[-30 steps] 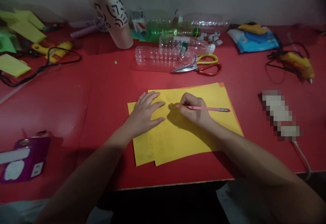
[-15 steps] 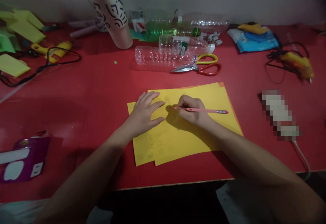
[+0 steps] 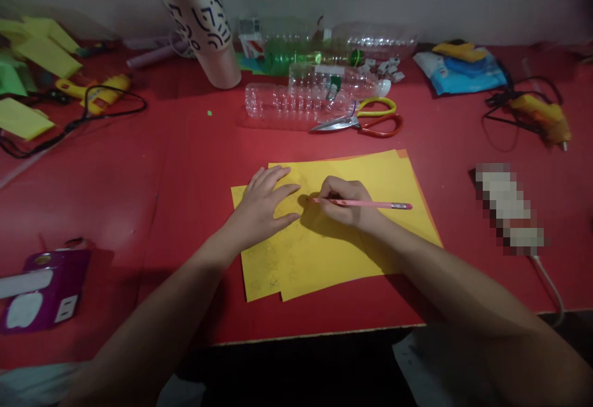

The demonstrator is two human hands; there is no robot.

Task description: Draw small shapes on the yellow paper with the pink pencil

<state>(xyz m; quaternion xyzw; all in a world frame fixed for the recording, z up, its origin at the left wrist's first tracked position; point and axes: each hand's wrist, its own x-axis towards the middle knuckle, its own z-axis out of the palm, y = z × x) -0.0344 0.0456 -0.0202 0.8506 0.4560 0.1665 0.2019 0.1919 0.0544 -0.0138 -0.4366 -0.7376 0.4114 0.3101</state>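
Note:
Yellow paper sheets (image 3: 333, 252) lie overlapped in front of me, with an orange edge (image 3: 419, 184) showing along the right side. Small star-like pencil marks run down their left part. My left hand (image 3: 266, 209) rests on the paper's left side, fingers spread and holding nothing. A pink pencil (image 3: 384, 205) with an eraser end is pinched in my right hand (image 3: 347, 202). Its tip points left at the paper, in the shadow between my two hands. Whether the tip touches the sheet is hard to tell.
Scissors (image 3: 370, 120) lie behind the paper, beside clear plastic bottles (image 3: 296, 103). A tall cup (image 3: 208, 30) stands back left. Yellow glue guns with black cords lie left (image 3: 104, 95) and right (image 3: 542, 120). A purple package (image 3: 50, 286) is front left.
My right hand and the pencil have shifted very slightly left and down on the paper. My left hand stays in place.

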